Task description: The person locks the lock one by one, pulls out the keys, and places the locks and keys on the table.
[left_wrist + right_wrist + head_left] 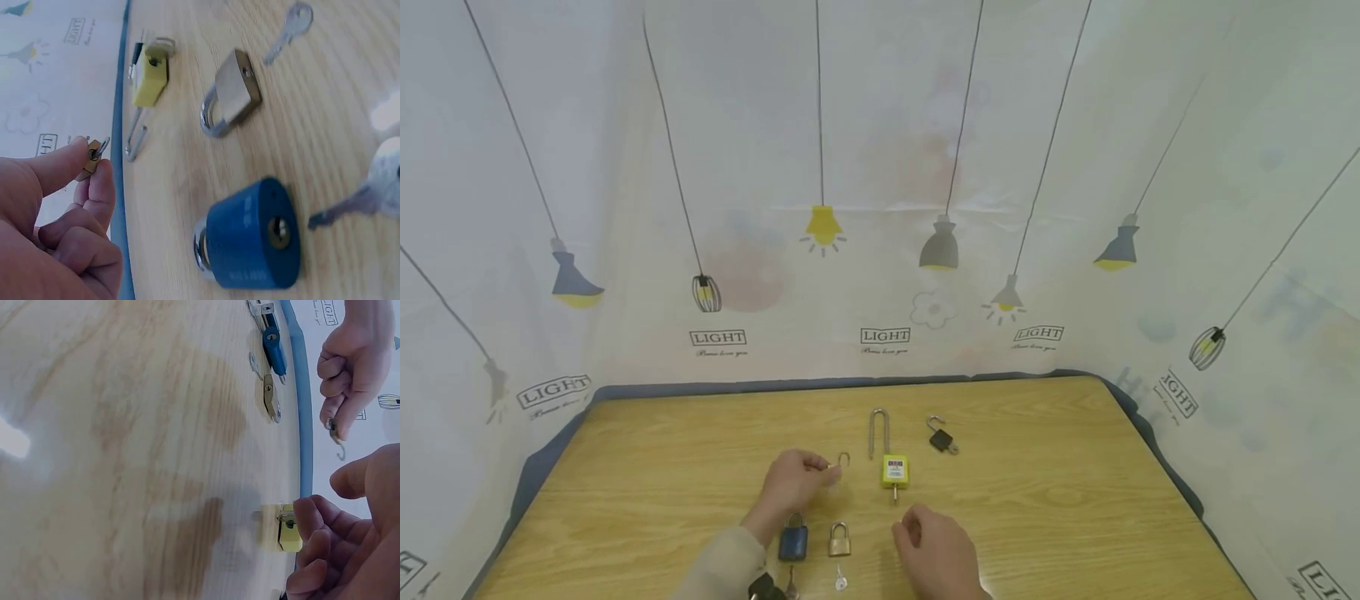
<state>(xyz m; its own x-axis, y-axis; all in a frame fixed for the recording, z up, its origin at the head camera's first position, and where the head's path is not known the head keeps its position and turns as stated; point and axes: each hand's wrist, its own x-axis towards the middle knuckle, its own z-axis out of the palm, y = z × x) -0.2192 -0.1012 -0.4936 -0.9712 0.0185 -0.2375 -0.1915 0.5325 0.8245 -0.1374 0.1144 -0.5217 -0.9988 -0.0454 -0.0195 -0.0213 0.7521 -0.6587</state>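
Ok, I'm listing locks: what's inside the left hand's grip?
The left hand pinches a small brass padlock: shackle and body partly show; thumb and fingers cover the rest.

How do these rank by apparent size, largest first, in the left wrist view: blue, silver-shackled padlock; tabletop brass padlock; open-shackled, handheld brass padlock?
1. Blue, silver-shackled padlock
2. Tabletop brass padlock
3. Open-shackled, handheld brass padlock

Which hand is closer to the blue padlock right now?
Left. The left hand is just beyond the blue padlock, pinching a small open padlock; the right hand is off to the blue one's right, past the brass padlock.
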